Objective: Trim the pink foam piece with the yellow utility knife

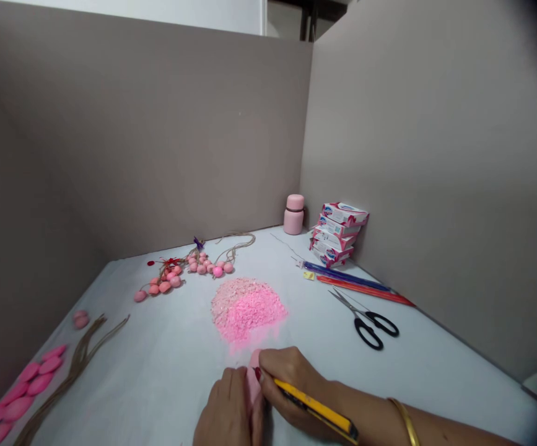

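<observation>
Low at the frame's bottom centre, my left hand (226, 406) grips a pink soap bar (253, 379) against the white table (166, 365). My right hand (291, 383) presses on the same bar from the right and holds a yellow utility knife (317, 410), its handle running back along my wrist. Just beyond the bar lies a heap of pink shavings (247, 308). The blade tip is hidden between my fingers and the bar.
Black scissors (370, 323), blue and red sticks (356, 282), stacked soap boxes (337, 234) and a pink bottle (294, 214) sit at the right rear. Pink beads on twine (184, 269) lie at the back, pink oval pieces (15, 393) and twine strands (75, 365) at left. Grey partitions enclose the table.
</observation>
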The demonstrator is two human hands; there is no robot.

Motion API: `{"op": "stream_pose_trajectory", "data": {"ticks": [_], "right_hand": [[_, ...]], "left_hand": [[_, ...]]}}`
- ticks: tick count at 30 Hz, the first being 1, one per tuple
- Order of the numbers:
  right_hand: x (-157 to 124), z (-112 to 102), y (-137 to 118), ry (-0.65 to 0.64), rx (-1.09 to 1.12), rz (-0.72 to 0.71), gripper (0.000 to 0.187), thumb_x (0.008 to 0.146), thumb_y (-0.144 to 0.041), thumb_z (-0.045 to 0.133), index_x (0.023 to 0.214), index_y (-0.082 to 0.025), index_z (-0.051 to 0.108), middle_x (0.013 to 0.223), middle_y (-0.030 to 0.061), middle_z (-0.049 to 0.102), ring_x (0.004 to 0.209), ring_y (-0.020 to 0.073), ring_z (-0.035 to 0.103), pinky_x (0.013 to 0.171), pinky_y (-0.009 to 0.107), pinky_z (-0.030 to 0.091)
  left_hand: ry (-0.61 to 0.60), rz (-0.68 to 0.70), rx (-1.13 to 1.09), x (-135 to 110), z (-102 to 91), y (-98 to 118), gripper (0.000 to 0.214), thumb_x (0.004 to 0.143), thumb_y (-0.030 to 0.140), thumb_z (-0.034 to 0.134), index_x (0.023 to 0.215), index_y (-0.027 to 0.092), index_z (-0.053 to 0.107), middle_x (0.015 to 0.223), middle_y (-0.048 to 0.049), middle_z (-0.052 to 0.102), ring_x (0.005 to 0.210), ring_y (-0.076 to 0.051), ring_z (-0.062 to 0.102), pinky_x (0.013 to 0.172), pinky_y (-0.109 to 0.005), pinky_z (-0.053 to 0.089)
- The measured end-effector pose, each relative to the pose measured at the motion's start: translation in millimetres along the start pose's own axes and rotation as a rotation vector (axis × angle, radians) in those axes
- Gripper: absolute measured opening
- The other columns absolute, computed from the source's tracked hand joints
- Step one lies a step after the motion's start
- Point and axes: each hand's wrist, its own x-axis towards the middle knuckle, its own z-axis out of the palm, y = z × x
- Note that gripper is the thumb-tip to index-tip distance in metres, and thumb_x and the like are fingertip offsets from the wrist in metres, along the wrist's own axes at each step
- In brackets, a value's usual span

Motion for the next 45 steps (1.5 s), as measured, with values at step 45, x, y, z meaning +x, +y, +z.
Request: {"op": "stream_pose_trajectory", "data": {"ticks": [45], "right_hand": [[-22, -6, -2, 0.026, 0.1, 0.134, 0.024, 0.093, -0.029, 0.032, 0.074, -0.02, 0.045, 0.063, -0.0005, 0.046, 0.056, 0.0115, 0.042, 0.053, 0.024, 0.037]], "left_hand": [[-0.174, -0.039, 0.014, 4, -22.8, 1, 0.051, 0.087, 0.041, 0.027, 0.131, 0.025, 0.046, 0.112, -0.0055, 0.065, 0.103, -0.019, 0.061, 0.083, -0.035, 0.052]]}}
